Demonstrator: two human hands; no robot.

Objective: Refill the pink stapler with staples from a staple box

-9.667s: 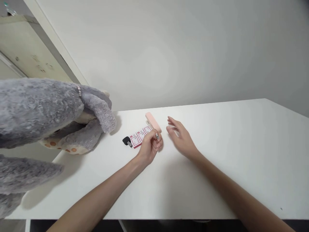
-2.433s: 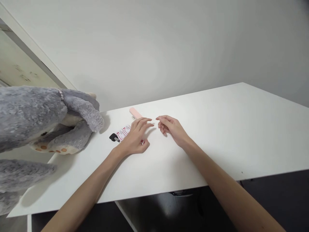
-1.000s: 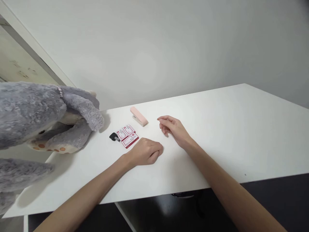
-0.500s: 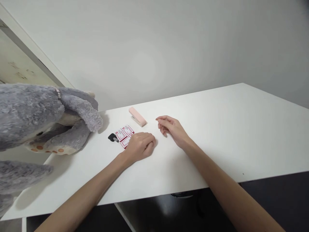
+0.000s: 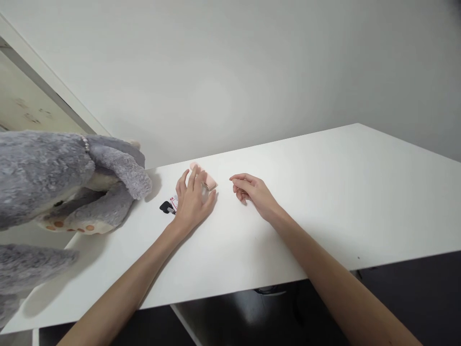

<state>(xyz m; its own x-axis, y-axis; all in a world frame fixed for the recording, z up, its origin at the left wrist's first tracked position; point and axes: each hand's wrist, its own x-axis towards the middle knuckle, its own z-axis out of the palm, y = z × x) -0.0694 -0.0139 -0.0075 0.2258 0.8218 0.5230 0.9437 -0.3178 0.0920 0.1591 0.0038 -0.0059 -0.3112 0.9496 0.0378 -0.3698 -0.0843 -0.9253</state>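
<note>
My left hand (image 5: 192, 199) is stretched out flat with its fingers spread, reaching over the small red-and-white staple boxes (image 5: 174, 202), which it mostly hides. Its fingertips are at the pink stapler (image 5: 207, 180), of which only parts show between and past the fingers. A small black object (image 5: 166, 207) lies just left of the boxes. My right hand (image 5: 252, 191) rests on the white table (image 5: 324, 202) to the right of the stapler, fingers loosely curled, holding nothing that I can see.
A large grey plush toy (image 5: 65, 182) lies on the table's left end, a paw close to the black object. A pale wall rises behind the table. The table's front edge runs below my forearms, with dark floor beneath.
My left hand was a closed fist near the boxes half a second ago; it has opened and moved forward over the boxes to the stapler. My right hand has stayed put.
</note>
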